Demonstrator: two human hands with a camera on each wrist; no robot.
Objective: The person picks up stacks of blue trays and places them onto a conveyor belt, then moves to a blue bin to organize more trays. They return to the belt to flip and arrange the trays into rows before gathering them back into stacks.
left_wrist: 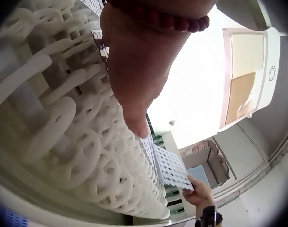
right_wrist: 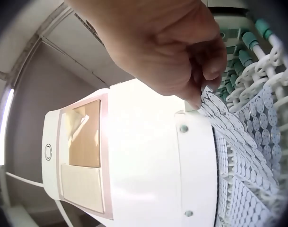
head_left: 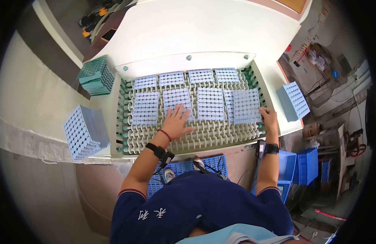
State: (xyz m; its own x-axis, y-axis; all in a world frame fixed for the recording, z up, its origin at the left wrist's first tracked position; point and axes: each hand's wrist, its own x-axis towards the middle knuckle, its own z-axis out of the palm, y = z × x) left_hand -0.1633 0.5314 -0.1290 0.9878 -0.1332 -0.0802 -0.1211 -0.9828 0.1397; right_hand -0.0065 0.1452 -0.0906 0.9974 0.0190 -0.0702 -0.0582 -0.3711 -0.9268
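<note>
My left hand (head_left: 175,122) lies with fingers spread on the lower part of a light-blue panel of small round boards (head_left: 175,96), on a bed of white rollers (head_left: 184,140). At the right end of the front row my right hand (head_left: 269,118) pinches the edge of another such panel (head_left: 247,106). That panel is tilted up in the right wrist view and overlaps a neighbouring panel (head_left: 228,99). Between thumb and fingers of the right hand (right_wrist: 196,66) its corner (right_wrist: 212,99) shows. In the left wrist view the left thumb (left_wrist: 137,124) points down toward the rollers.
Several more panels (head_left: 145,109) lie in two rows on the rollers. Stacks of light-blue panels (head_left: 83,132) and green panels (head_left: 95,76) stand on the left ledge. Another stack (head_left: 293,101) stands at the right. A white machine cover (head_left: 188,32) rises behind; blue crates (head_left: 305,166) stand lower right.
</note>
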